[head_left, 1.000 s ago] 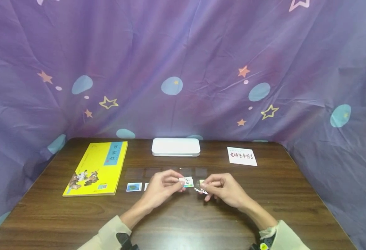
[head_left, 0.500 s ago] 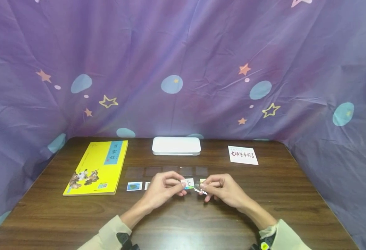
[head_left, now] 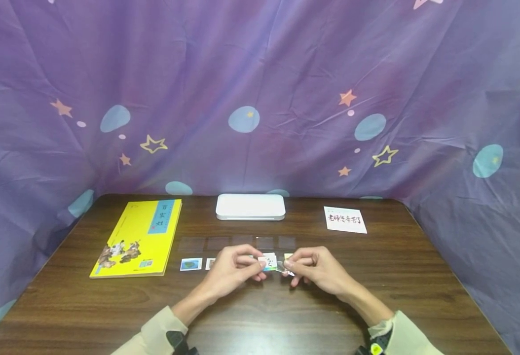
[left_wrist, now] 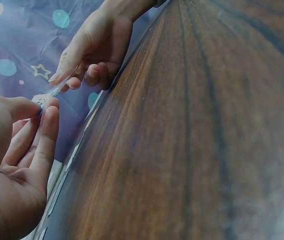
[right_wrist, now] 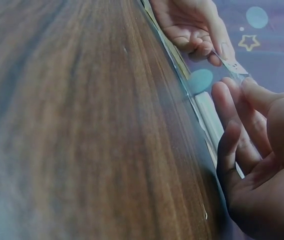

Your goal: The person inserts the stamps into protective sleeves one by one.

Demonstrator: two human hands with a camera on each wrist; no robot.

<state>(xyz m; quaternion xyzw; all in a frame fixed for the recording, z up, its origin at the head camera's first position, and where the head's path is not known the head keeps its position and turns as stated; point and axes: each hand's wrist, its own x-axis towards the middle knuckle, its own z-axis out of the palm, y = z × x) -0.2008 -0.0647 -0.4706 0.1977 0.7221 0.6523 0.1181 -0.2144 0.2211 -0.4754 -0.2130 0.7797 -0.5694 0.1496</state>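
Between thumb and fingers my left hand pinches a small printed card with dark writing and a blue-green lower edge. My right hand pinches a small clear plastic sleeve by its right side. The card's right end meets the sleeve's left end. Whether it lies inside the opening or against it, I cannot tell. In the right wrist view the card and the clear film overlap between both thumbs. Both are held above the table.
Beyond the hands lies a row of several clear sleeves. A picture card lies left of the left hand, with another partly hidden. A yellow book, a white case and a white note surround them on the table.
My left hand has shifted slightly to the right, bringing the card closer against the sleeve and narrowing the gap. My right hand has stayed nearly still.
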